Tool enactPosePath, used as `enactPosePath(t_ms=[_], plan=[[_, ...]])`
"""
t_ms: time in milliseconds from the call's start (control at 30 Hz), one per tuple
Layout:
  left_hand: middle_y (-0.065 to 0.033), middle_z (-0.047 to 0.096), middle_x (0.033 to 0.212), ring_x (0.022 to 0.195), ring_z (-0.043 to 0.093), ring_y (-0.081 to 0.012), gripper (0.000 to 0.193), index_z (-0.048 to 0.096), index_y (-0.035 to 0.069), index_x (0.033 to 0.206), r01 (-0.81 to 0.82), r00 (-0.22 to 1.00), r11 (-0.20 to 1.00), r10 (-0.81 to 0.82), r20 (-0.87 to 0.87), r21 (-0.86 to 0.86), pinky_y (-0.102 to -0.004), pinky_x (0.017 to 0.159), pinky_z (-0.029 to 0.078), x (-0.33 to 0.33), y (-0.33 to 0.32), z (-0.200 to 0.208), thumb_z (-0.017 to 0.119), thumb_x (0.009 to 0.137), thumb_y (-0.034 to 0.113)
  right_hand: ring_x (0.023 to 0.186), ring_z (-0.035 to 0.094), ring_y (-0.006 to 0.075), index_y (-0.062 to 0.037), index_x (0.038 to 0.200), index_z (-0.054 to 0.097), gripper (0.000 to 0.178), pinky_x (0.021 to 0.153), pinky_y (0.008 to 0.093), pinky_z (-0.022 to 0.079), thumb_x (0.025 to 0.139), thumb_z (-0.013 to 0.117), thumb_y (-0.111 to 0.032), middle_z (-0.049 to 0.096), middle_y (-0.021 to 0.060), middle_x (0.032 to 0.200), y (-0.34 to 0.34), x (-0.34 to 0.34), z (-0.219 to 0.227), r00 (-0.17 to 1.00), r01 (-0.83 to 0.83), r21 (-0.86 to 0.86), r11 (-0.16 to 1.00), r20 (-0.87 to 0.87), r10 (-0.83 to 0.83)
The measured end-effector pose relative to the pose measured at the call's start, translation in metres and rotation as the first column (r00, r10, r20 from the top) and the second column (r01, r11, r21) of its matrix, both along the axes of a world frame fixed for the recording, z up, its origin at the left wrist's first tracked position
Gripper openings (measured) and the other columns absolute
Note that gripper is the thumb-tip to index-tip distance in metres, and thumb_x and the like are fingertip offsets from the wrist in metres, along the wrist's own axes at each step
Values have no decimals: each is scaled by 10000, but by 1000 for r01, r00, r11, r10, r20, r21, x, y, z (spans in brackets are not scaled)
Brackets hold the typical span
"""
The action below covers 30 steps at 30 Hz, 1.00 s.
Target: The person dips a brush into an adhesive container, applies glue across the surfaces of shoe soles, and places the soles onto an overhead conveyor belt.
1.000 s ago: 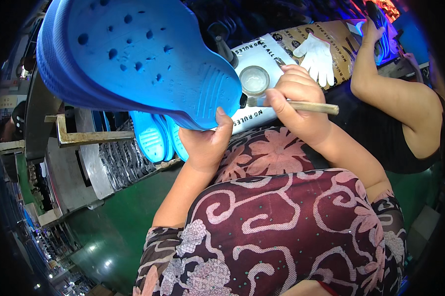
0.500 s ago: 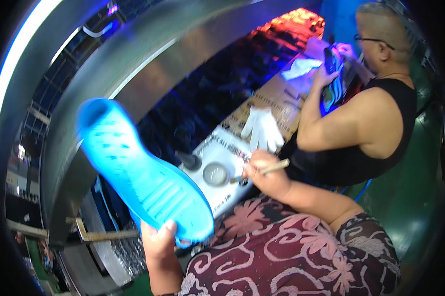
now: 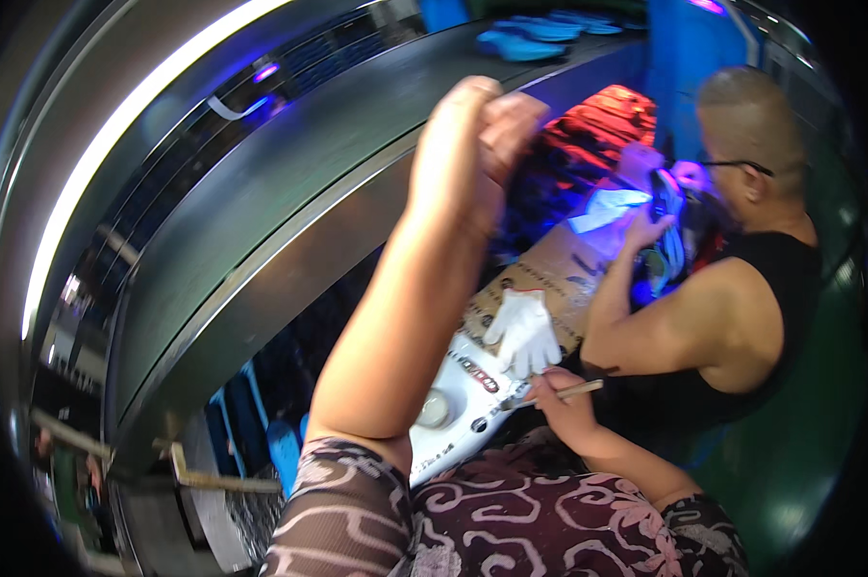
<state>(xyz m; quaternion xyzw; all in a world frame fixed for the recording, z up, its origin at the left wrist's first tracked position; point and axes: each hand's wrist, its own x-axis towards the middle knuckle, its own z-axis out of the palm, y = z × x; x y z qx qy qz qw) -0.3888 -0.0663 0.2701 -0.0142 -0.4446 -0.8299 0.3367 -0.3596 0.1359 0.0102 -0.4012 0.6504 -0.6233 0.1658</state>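
Just below the white glove (image 3: 527, 332), the right hand (image 3: 568, 415) pinches a brush (image 3: 582, 388); a round jar (image 3: 435, 409) sits to the glove's lower left; above the glove, the left hand (image 3: 465, 135) is raised, too blurred to tell its hold; the brush is best kept clear of the glove.

On the white sheet (image 3: 465, 404) we see blk lettering (image 3: 439, 458) by the lower edge, a round blk mark (image 3: 479, 423) & a dk, reddish patch of print (image 3: 479, 377). On the brown covering (image 3: 570, 306) we spot rows of dk print w/ round marks, too sm. & blurred for us to read.
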Motion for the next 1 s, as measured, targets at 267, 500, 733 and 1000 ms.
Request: enactPosePath(t_ms=[267, 500, 733, 1000], plan=[[-207, 565, 1141, 1050, 563, -313, 578, 478, 52, 1275, 168, 435, 393, 793, 426, -904, -386, 907, 448, 244, 14, -204, 697, 753, 167, 550, 473, 84, -7, 696, 587, 323, 543, 229, 387, 944, 502, -196, 566, 34, 648, -3, -4, -13, 977, -56, 14, 998, 206, 52], [-238, 579, 1043, 946, 587, -379, 524, 491, -27, 1153, 211, -466, 650, 723, 509, -730, -440, 817, 481, 442, 50, -301, 648, 745, 262, 550, 463, 81, -6, 689, 576, 347, 543, 220, 375, 947, 497, -223, 543, 29, 627, -38, 32, -21, 946, -240, 14, 971, 227, 230], [-277, 622, 953, 918, 617, -381, 456, 515, -46, 1045, 89, -498, 802, 549, 672, -590, -447, 780, 496, 455, 46, -319, 571, 795, 332, 559, 465, 76, -5, 718, 582, 333, 545, 215, 379, 947, 506, -234, 558, 27, 649, -44, 53, -18, 943, -265, 60, 962, 226, 245], [-54, 615, 780, 532, 535, -107, 318, 538, 33, 1045, -576, 699, 696, 150, 699, 428, -224, 382, 337, 455, 62, -306, 619, 829, 250, 578, 463, 83, -12, 708, 603, 342, 562, 225, 363, 944, 507, -241, 527, 11, 605, -47, 63, -6, 945, -264, 118, 957, 229, 233]])
